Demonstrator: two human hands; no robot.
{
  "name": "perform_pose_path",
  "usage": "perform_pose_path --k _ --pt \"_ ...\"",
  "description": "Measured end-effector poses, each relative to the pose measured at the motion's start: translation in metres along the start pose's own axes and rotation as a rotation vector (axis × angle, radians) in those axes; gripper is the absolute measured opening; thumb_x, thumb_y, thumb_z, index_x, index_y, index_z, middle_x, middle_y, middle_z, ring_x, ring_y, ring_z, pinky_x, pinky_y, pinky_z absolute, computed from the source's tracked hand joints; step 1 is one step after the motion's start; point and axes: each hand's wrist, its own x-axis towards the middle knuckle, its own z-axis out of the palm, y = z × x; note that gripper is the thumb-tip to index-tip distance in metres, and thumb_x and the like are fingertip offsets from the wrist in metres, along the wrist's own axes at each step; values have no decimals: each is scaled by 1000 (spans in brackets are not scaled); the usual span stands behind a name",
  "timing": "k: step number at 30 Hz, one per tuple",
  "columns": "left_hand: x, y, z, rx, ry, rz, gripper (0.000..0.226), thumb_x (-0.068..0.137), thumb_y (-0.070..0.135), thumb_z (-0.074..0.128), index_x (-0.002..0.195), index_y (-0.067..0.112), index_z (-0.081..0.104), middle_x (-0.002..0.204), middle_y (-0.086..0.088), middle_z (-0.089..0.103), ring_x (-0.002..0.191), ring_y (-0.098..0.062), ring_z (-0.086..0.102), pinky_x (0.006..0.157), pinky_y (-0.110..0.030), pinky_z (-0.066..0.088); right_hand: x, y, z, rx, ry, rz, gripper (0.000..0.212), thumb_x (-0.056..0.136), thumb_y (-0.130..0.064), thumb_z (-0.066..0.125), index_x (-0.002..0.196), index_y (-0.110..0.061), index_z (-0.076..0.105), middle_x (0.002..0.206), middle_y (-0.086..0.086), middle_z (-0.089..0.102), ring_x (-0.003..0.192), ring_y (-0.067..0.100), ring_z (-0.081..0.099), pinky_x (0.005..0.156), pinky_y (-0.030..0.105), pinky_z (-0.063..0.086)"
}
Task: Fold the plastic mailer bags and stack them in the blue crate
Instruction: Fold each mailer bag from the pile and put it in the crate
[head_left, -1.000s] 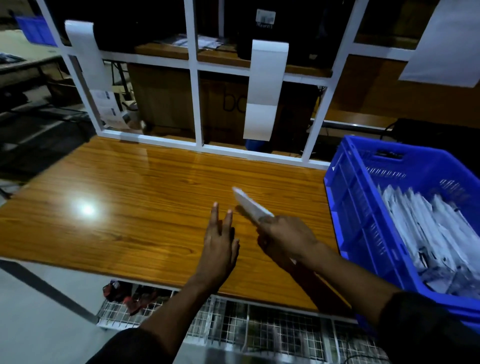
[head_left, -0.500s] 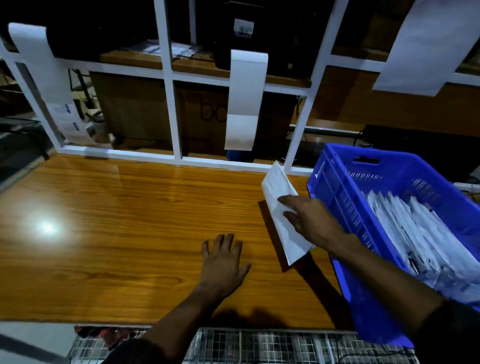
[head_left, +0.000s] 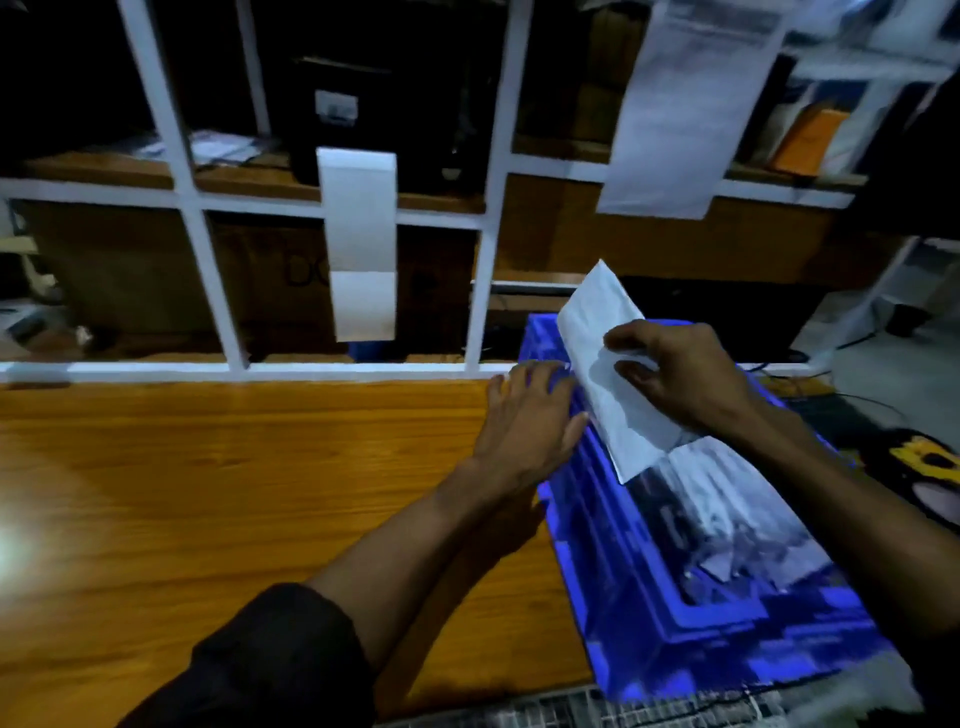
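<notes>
Folded mailer (head_left: 605, 358) now over crate (head_left: 623, 545), in right grip (head_left: 685, 379).

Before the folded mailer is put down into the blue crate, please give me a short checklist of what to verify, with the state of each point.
1. Right hand grips the folded mailer: ok, fingers curl round it.
2. Mailer is above the blue crate, not the table: ok.
3. Left hand holds nothing: ok; it rests open at the crate's near-left wall.
4. Left hand is out of the mailer's way: not ok; its fingertips are right beside the mailer's edge.
5. Room in the crate for one more: cannot tell; the stacked mailers inside are blurred.
6. Fold is flat and neat: cannot tell; motion blur.
</notes>
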Motion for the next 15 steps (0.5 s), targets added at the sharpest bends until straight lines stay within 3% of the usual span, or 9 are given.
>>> perform_pose_path --k 5,9,12,15 --pt "43 73 25 75 -198 107 63 101 48 50 153 17 35 163 -9 23 150 -33 15 117 -62 17 -22 65 -24 -158 -70 75 34 80 -11 76 114 -17 71 107 12 75 97 34 71 80 48 57" --pt "64 113 62 115 -369 122 69 101 52 49 155 14 31 167 -12 12 153 -36 7 116 -67 15 -45 117 -34 -227 -123 154 30 83 -26 61 112 -31 62 99 15 73 89 37 71 73 48 57" --pt "76 138 96 180 -508 152 78 101 58 45 160 14 19 170 -10 4 155 -34 -1 116 -69 7 -63 138 -47 -310 -172 178 27 89 -22 62 115 -29 65 102 16 72 90 39 69 71 47 56" --pt "84 154 124 248 -545 215 85 99 66 40 162 16 13 171 -8 -3 156 -33 -8 117 -69 3 -74 153 -56 -406 -212 158 31 92 -18 58 121 -26 65 105 15 72 93 38 68 70 40 54"
